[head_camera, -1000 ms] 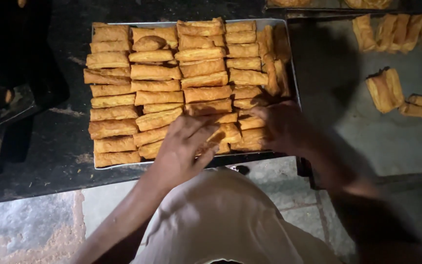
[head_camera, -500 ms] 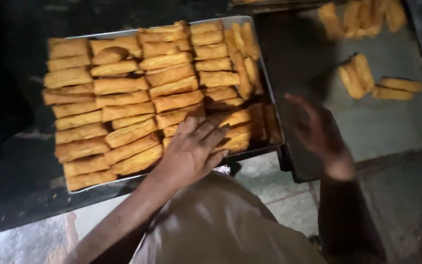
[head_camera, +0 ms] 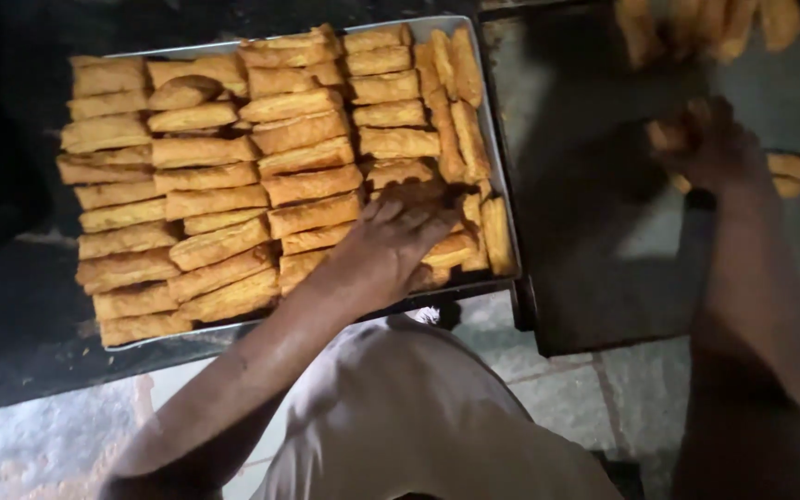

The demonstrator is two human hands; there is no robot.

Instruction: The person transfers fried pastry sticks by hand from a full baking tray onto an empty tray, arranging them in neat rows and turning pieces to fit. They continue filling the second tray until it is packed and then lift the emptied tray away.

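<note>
A metal tray [head_camera: 497, 139] is packed with rows of golden baked pastry sticks [head_camera: 233, 157]. My left hand [head_camera: 395, 243] rests palm down on the pastries at the tray's near right corner, fingers spread over them. My right hand [head_camera: 710, 146] has reached onto the dark baking sheet [head_camera: 594, 231] to the right and curls around a pastry [head_camera: 664, 137] there, blurred by motion. More loose pastries [head_camera: 798, 171] lie just beyond that hand.
Further pastries [head_camera: 696, 23] lie at the far end of the dark sheet. Both trays sit on a dark counter [head_camera: 20, 306]. Below its edge are stone floor tiles [head_camera: 567, 389] and my light-coloured clothing [head_camera: 418, 417].
My right hand left the packed tray and moved right onto the dark sheet, closing around a pastry. My left hand stayed on the pastries at the tray's near right corner.
</note>
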